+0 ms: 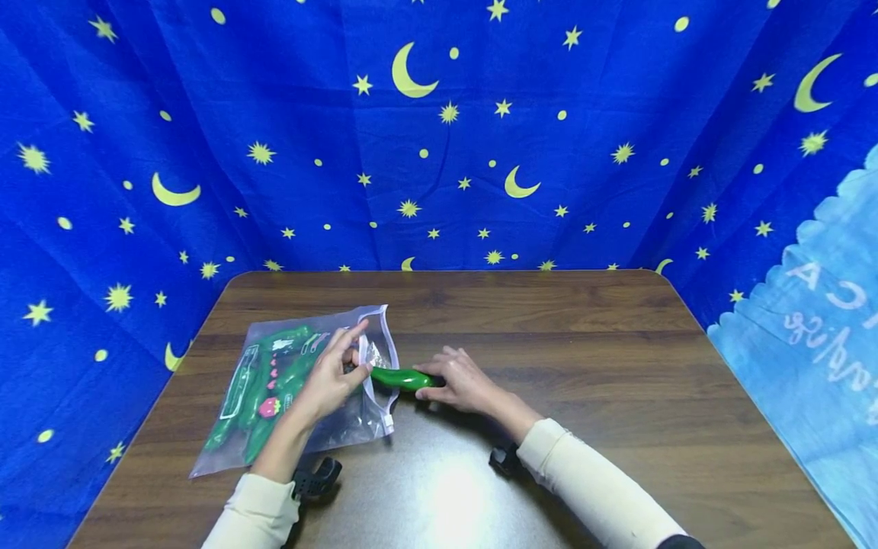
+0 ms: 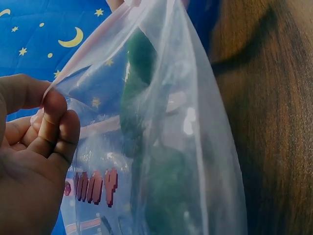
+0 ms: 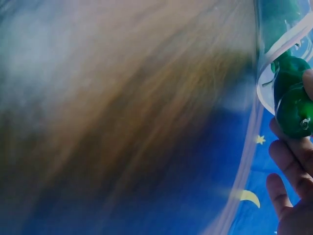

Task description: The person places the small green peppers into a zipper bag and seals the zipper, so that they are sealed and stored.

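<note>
A clear zip bag with printed hearts and a strawberry lies flat on the left of the table, its mouth facing right. Several green things show through its plastic. My left hand pinches the bag's edge near the mouth; in the left wrist view, thumb and fingers hold the film up. A long, glossy green pepper has its left end at the bag's opening. My right hand grips its other end. The right wrist view shows the pepper's rounded end between the fingers, beside the bag's white rim.
The brown wooden table has its far edge against a blue curtain with moons and stars. A light-blue cloth with lettering hangs at the right. A white slider sits at the bag's near corner.
</note>
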The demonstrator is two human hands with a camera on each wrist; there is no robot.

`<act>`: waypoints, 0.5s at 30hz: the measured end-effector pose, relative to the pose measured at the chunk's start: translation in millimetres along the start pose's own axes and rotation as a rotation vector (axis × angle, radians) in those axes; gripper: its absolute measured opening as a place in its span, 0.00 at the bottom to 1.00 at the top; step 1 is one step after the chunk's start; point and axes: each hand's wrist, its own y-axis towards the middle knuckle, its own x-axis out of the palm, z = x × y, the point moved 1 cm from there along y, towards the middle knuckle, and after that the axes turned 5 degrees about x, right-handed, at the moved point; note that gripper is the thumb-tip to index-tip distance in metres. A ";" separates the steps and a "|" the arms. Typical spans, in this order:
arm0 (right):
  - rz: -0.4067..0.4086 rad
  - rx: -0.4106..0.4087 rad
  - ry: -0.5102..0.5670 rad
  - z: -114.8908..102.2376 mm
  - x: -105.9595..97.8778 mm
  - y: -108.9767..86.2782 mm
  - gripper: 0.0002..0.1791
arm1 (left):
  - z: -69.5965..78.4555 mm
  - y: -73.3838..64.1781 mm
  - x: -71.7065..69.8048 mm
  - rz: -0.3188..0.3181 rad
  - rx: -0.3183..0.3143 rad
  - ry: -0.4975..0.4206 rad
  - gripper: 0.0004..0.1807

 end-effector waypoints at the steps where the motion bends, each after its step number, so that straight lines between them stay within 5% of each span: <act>1: 0.005 -0.003 -0.005 -0.7 0.3 0.7 0.27 | -4.7 0.3 0.5 0.000 0.001 -0.005 0.39; 15: 0.072 -0.039 -0.088 -7.4 6.8 17.4 0.28 | -5.4 -1.2 0.6 -0.032 -0.028 0.003 0.40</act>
